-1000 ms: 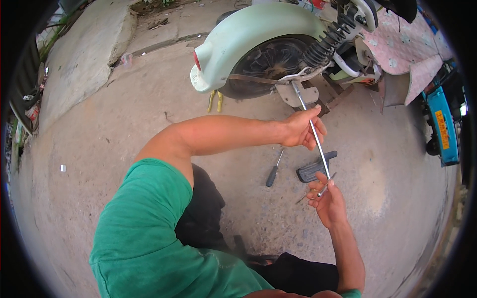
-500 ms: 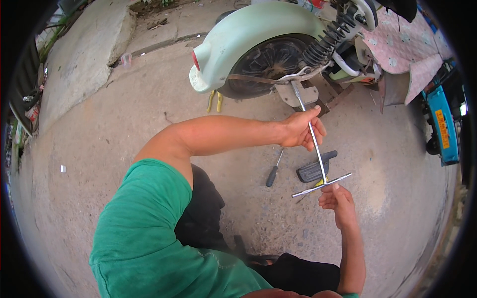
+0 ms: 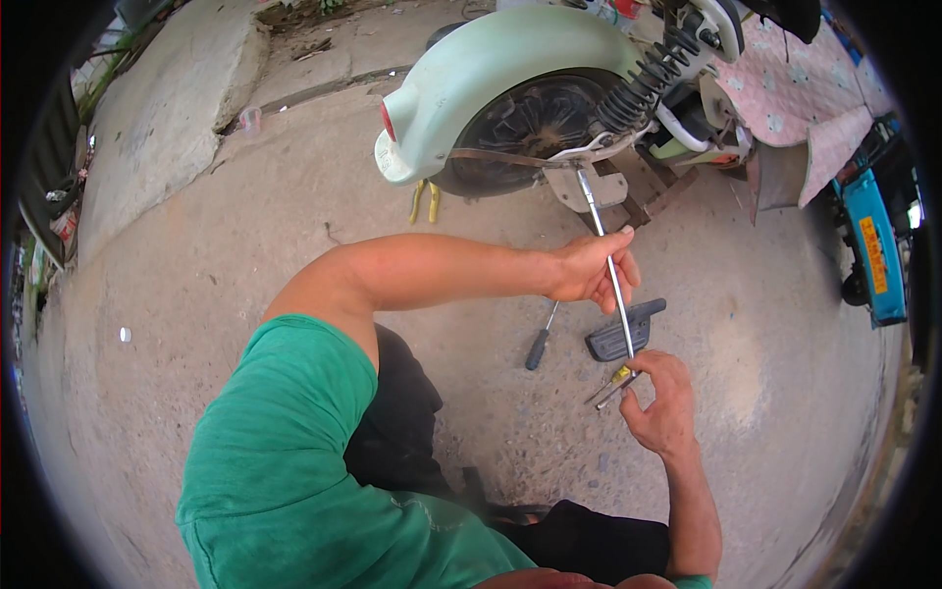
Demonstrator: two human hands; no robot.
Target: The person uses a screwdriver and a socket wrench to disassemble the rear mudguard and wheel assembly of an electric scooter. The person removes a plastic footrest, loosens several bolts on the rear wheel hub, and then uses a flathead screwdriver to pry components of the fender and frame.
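A long chrome T-handle socket wrench (image 3: pixel 620 306) reaches from the metal bracket (image 3: pixel 589 185) beside the rear wheel (image 3: pixel 525 128) down toward me. My left hand (image 3: pixel 593 270) is loosely wrapped round the middle of its shaft, thumb lying over it. At the near end, my right hand (image 3: pixel 663 401) has its thumb and curled fingers about the crossbar, part of which they hide. The wrench's far end meets the bracket; the fastener there is too small to make out. Above the wheel curves a pale green fender (image 3: pixel 510 49) with a red light.
On the concrete lie a dark-handled screwdriver (image 3: pixel 539 346), a black footrest-like part (image 3: pixel 616 341) and yellow-handled pliers (image 3: pixel 424 200). A coil shock absorber (image 3: pixel 648 83) stands beside the wheel. A pink cloth (image 3: pixel 785 88) hangs at right, near a blue vehicle (image 3: pixel 873 245).
The crossbar has turned, now appearing shorter. My right hand has moved up from beneath and closed round it. My left hand has slid slightly lower with the shaft's tilt changing.
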